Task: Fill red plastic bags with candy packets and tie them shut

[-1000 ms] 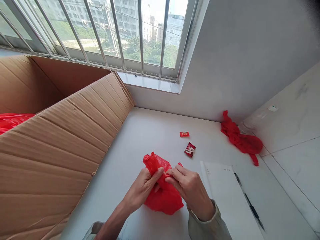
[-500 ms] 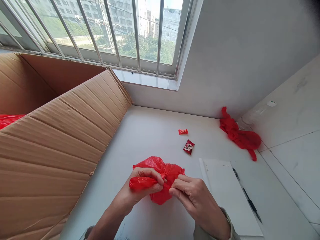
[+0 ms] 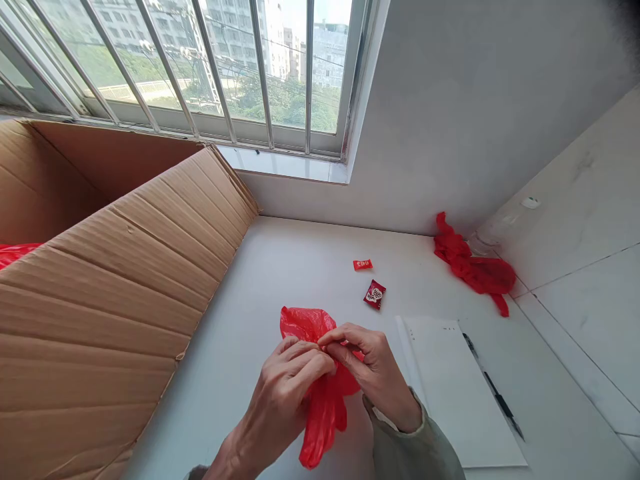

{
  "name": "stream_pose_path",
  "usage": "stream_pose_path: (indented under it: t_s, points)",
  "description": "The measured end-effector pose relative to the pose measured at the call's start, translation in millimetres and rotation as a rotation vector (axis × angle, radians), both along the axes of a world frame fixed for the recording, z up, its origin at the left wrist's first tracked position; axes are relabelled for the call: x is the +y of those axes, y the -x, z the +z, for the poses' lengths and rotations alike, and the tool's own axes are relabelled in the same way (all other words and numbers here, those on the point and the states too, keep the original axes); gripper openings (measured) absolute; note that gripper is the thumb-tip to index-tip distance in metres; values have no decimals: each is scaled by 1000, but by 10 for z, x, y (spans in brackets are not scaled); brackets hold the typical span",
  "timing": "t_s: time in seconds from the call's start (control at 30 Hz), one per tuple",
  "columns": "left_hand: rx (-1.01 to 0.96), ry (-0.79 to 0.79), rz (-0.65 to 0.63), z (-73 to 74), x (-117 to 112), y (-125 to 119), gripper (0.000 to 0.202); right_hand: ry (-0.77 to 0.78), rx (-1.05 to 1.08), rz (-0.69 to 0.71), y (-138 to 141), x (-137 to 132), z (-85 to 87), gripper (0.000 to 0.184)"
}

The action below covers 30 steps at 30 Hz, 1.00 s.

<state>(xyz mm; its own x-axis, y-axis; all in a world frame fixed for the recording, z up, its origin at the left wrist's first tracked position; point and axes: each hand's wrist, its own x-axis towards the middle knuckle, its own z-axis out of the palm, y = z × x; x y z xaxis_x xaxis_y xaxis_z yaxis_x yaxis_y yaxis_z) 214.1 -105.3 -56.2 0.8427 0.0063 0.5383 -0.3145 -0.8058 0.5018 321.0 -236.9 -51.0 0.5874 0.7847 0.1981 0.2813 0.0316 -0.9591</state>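
A crumpled red plastic bag is gathered between my two hands above the white table. My left hand is closed on the bag's bunched middle, its back turned up and its fingertips partly hidden. Against those fingertips, my right hand pinches the same bunched plastic between thumb and fingers. Part of the bag puffs out beyond my hands, and a long twisted end hangs down toward me. Past the bag lie a dark red printed packet and a smaller bright red wrapped packet.
A large cardboard box with red plastic inside stands at left. To the right lie a white pad and a black pen. A red cloth and a clear bottle rest by the wall, under a barred window.
My left hand has turned over, back now up, and the bag's loose end hangs down instead of lying over the hand. My right hand has moved up and left, against the left fingertips.
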Motion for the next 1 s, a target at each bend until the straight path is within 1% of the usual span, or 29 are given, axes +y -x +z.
stream_pose_path:
  t_s: [0.07, 0.1, 0.17, 0.23, 0.33, 0.43, 0.5, 0.57, 0.67, 0.77, 0.83, 0.93, 1.0]
  points:
    - [-80, -101, -22, -41, 0, 6, 15, 10, 55, -42, 6, 30, -59, 21]
    - [-121, -125, -31, -67, -1, 5, 13, 15, 83, -41, 3, 23, -84, 21]
    - [-207, -119, -19, -124, -4, -5, 14, 24, 154, -11, -15, -12, -124, 23]
    - [-257, -89, 38, -184, -3, -21, 18, 39, 238, 33, -39, -46, -160, 23]
    - [-259, -73, 129, -256, 19, -25, 20, 58, 364, 62, -53, -52, -221, 24]
    - [-248, -68, 149, -285, 50, 3, 21, 39, 437, 42, -31, -15, -263, 24]
    - [-236, -8, 144, -276, 62, 26, 22, -3, 427, 15, -12, 7, -260, 19]
    - [-211, 98, 118, -250, 68, 38, 22, -31, 409, 8, -5, 13, -228, 14]
    - [-113, 229, 62, -196, 97, 29, 18, 3, 382, 56, -17, -10, -150, 7]
    - [42, 318, -30, -142, 171, 1, 17, 71, 276, 95, -20, -38, -74, 2]
    - [131, 392, -105, -112, 232, -13, 17, 110, 145, 103, -3, -48, -45, 8]
    - [233, 499, -163, -85, 312, -15, 17, 181, -142, 94, 32, -55, -36, 13]
    - [290, 542, -190, -78, 350, -9, 19, 219, -408, 89, 45, -62, -32, 11]
